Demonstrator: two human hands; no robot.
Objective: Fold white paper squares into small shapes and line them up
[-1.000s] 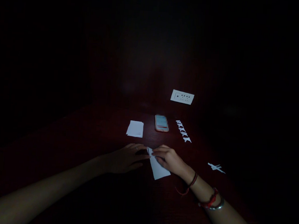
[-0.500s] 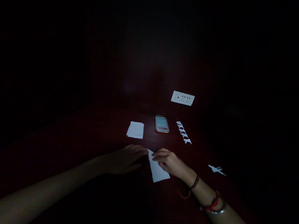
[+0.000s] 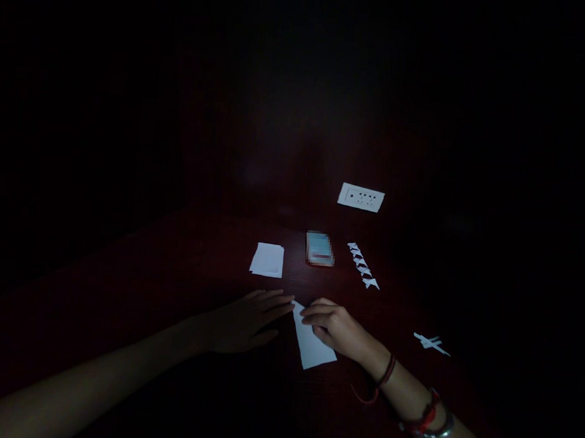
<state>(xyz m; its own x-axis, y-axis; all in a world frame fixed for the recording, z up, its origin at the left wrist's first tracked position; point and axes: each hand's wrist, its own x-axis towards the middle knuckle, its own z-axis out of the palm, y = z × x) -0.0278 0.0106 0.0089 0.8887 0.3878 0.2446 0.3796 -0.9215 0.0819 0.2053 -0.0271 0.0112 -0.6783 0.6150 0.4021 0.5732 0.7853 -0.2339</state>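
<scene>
My left hand (image 3: 248, 323), open with fingers outstretched, has just drawn back from the paper (image 3: 315, 347) to beside its far tip; steadying now seems to fall to my right hand (image 3: 332, 325), half-curled over it, whether pinching I can't tell. The paper lies between them, well short of the far edge of the table (image 3: 210, 246).
</scene>
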